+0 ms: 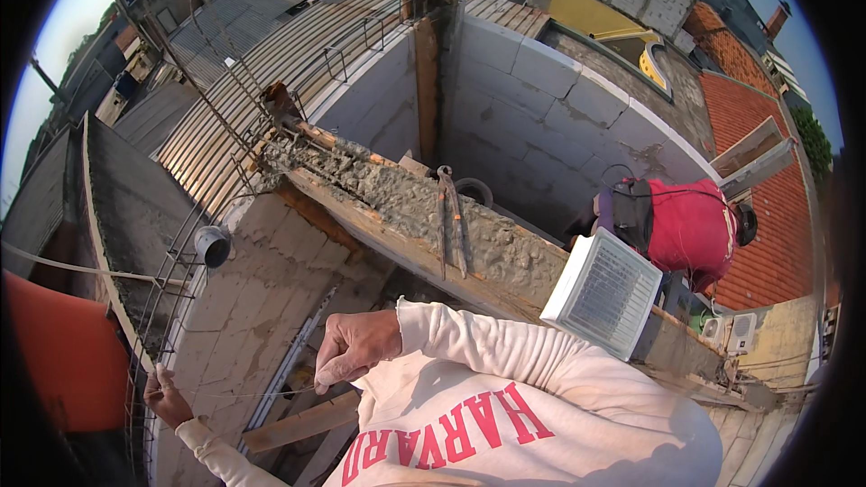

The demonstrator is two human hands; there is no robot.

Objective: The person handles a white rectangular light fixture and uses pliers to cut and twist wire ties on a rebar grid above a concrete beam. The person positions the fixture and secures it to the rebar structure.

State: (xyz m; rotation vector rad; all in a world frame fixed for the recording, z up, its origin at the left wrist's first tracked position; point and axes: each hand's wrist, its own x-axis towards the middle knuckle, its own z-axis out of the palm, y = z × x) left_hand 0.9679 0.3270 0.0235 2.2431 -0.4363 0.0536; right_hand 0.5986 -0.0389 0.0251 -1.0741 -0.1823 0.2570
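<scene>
- Enclosing the upper centre of the frame: a pale block wall (532, 90), mortar patches visible on its faces.
- Crossing the middle diagonally: a rough concrete beam (361, 188) with timber along its near side.
- At right of centre: a co-worker in a red top (687, 224), bent over.
- Standing upright at lower left: a rebar cage (169, 307), beside the left hand.
- Right of centre: a white-framed panel (604, 293) with a gridded face, tilted.
- Lying on the beam, centre: pincers (442, 224), handles toward the lower edge.
- Lower centre-left: right hand (354, 347); grip narrow, pinching the wire.
- Lower left: left hand (168, 399); grip narrow, on the wire; contact with the cage cannot be determined.
- Spanning both hands, lower left: a thin wire (244, 395), nearly straight.
</scene>
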